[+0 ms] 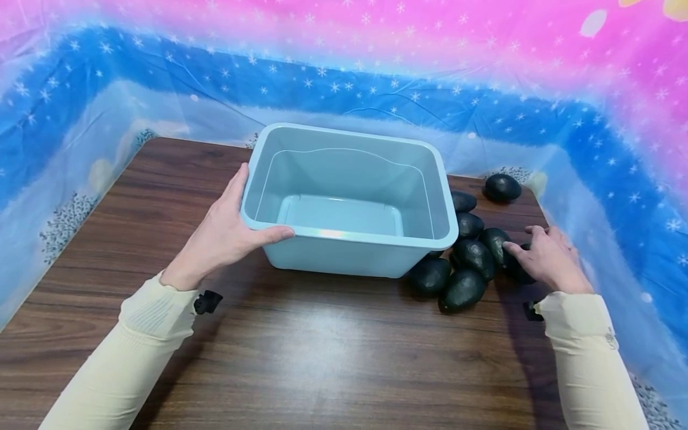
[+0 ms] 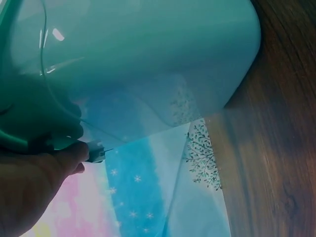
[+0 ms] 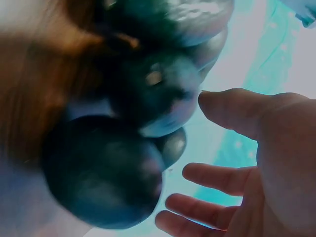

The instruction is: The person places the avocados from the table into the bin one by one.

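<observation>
A light blue-grey plastic tub (image 1: 344,254) stands on the wooden table, with only its bare floor and walls showing inside. My left hand (image 1: 226,224) grips its left front corner, thumb along the front rim and fingers against the left side. Dark green avocados (image 1: 473,258) lie bunched at the tub's right side, partly overlapped by it. At the right of this bunch, my right hand (image 1: 553,260) reaches over an avocado (image 1: 518,269), fingers spread. The right wrist view shows the thumb (image 3: 232,108) close beside an avocado (image 3: 155,94), with the other fingers extended and apart.
One separate avocado (image 1: 502,188) sits near the table's back right corner. The brown wooden table (image 1: 322,346) runs up to a pink and blue snowflake-patterned cloth (image 1: 333,77) that hangs behind and along the sides.
</observation>
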`<state>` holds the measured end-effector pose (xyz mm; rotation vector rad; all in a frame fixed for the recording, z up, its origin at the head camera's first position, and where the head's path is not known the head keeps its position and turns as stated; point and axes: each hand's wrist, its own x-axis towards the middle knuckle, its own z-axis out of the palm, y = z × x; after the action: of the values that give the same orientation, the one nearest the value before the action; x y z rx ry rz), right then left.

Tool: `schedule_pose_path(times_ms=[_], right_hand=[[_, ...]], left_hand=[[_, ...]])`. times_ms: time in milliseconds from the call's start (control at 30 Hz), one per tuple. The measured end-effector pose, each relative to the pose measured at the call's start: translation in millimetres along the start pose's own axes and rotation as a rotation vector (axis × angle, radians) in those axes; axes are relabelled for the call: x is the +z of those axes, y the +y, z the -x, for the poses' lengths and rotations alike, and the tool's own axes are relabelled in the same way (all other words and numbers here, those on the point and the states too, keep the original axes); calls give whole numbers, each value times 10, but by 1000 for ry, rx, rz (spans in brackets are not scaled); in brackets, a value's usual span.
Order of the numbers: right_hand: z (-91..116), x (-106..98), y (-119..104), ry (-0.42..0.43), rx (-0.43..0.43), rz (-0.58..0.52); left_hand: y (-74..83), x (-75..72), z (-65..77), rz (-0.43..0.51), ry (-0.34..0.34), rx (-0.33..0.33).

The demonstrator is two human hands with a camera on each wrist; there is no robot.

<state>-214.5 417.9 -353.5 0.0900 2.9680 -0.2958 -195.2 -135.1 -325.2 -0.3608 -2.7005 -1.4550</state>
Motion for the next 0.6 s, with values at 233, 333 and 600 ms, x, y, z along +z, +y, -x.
schedule_pose_path(times_ms=[233,333,600], right_hand=[[80,31,183,-25,23,-28],[105,17,246,-36,20,-4],[116,43,338,-93,-48,13]], left_hand=[[-12,20,5,17,2,1],[-18,25,5,19,3,12],[-25,17,1,13,13,16]])
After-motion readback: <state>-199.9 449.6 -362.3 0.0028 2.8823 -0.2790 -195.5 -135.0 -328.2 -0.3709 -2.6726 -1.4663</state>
